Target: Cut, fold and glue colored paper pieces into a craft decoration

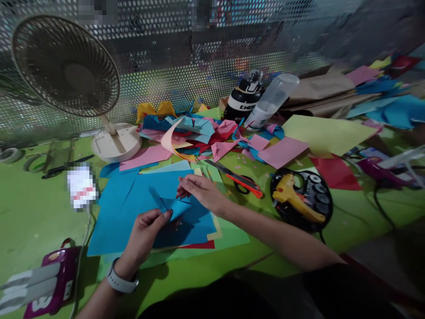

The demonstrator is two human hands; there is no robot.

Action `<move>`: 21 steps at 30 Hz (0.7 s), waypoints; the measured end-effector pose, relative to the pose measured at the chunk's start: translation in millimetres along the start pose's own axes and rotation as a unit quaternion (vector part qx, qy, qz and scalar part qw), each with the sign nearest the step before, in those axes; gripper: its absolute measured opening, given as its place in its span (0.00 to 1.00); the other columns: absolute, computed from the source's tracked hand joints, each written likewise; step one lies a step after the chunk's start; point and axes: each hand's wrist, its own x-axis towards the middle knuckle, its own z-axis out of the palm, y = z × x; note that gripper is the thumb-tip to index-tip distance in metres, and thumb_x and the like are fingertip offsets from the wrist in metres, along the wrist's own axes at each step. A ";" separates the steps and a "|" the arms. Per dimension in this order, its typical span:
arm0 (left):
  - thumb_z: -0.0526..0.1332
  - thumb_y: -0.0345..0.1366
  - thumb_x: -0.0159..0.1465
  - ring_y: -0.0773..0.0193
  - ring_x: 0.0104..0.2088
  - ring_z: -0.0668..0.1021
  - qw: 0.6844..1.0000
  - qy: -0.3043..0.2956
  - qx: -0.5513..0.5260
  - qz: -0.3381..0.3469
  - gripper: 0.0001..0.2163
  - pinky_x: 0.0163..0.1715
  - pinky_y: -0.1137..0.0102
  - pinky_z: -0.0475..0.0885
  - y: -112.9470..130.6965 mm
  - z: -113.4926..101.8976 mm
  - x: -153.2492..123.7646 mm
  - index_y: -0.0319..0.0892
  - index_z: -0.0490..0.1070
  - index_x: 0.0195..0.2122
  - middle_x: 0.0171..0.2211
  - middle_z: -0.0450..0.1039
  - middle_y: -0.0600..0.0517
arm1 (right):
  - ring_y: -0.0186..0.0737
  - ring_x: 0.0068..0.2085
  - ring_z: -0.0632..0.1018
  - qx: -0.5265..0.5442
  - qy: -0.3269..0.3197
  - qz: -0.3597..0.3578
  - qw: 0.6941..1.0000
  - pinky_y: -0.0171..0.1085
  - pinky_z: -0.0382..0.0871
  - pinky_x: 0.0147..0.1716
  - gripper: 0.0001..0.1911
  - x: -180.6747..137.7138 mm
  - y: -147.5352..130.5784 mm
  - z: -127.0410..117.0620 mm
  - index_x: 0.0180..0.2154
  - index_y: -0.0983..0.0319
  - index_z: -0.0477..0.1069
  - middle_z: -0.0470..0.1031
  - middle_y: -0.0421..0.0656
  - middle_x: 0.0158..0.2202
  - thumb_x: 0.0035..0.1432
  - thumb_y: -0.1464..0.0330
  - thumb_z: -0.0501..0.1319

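Observation:
My left hand, with a pale watch on its wrist, pinches a small folded piece of blue paper between thumb and fingers. The piece is bent, with one flap standing up at its left. Just above its right side is my right hand, its fingers curled in and close together; whatever they hold is hidden. Both hands are over a large blue sheet that lies on a stack of coloured paper. Right of the stack lie an orange cutter knife and black-handled scissors.
A fan stands at the back left, near a lit phone on a cable. Purple power strip at front left. Yellow glue gun rests in a black tray at right. Paper scraps and two bottles line the back.

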 end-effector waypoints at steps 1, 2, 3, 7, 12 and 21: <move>0.68 0.43 0.55 0.67 0.27 0.76 1.000 0.013 0.005 0.019 0.14 0.28 0.76 0.68 -0.2 -1.2 0.5 0.39 0.72 0.20 0.20 0.74 0.55 | 0.33 0.29 0.71 -0.033 -0.008 0.003 0.999 0.33 0.64 0.31 0.25 -1.5 -1.1 -0.8 0.28 0.62 0.66 0.69 0.38 0.25 0.53 0.45 0.59; 0.68 0.43 0.55 0.68 0.25 0.75 0.999 0.024 0.011 0.038 0.14 0.26 0.76 0.67 -0.2 -2.1 0.9 0.39 0.72 0.20 0.20 0.73 0.55 | 0.32 0.28 0.69 -0.074 -0.019 0.003 0.997 0.32 0.61 0.28 0.25 -3.8 -2.1 -0.7 0.27 0.62 0.66 0.67 0.36 0.24 0.52 0.46 0.61; 0.68 0.43 0.55 0.69 0.24 0.74 0.998 0.035 0.017 0.056 0.14 0.26 0.76 0.67 -0.1 -2.7 1.1 0.39 0.71 0.19 0.19 0.73 0.55 | 0.30 0.26 0.66 -0.116 -0.028 0.002 0.993 0.31 0.58 0.26 0.24 -6.5 -2.8 0.2 0.26 0.62 0.66 0.64 0.35 0.23 0.50 0.48 0.63; 0.68 0.43 0.55 0.66 0.26 0.74 0.995 0.041 0.029 0.086 0.12 0.29 0.73 0.71 0.2 -3.7 0.6 0.39 0.75 0.23 0.22 0.75 0.53 | 0.29 0.26 0.59 -0.196 -0.036 -0.010 0.980 0.31 0.50 0.23 0.22 -14.4 -5.5 6.9 0.24 0.62 0.64 0.57 0.32 0.21 0.45 0.52 0.68; 0.66 0.41 0.58 0.63 0.29 0.76 0.993 0.041 0.051 0.100 0.11 0.31 0.72 0.71 -3.4 -6.6 1.1 0.39 0.76 0.24 0.24 0.77 0.52 | 0.29 0.26 0.60 -0.174 -0.036 0.005 0.984 0.30 0.51 0.23 0.23 -11.1 -6.5 7.0 0.24 0.62 0.64 0.58 0.32 0.21 0.43 0.51 0.69; 0.66 0.41 0.58 0.65 0.27 0.74 0.985 0.068 0.098 0.126 0.13 0.29 0.73 0.69 -0.6 -7.4 1.5 0.40 0.73 0.21 0.22 0.75 0.54 | 0.34 0.26 0.74 -0.079 -0.065 0.031 0.994 0.31 0.64 0.24 0.22 -5.1 2.4 0.0 0.23 0.62 0.68 0.72 0.37 0.21 0.41 0.51 0.71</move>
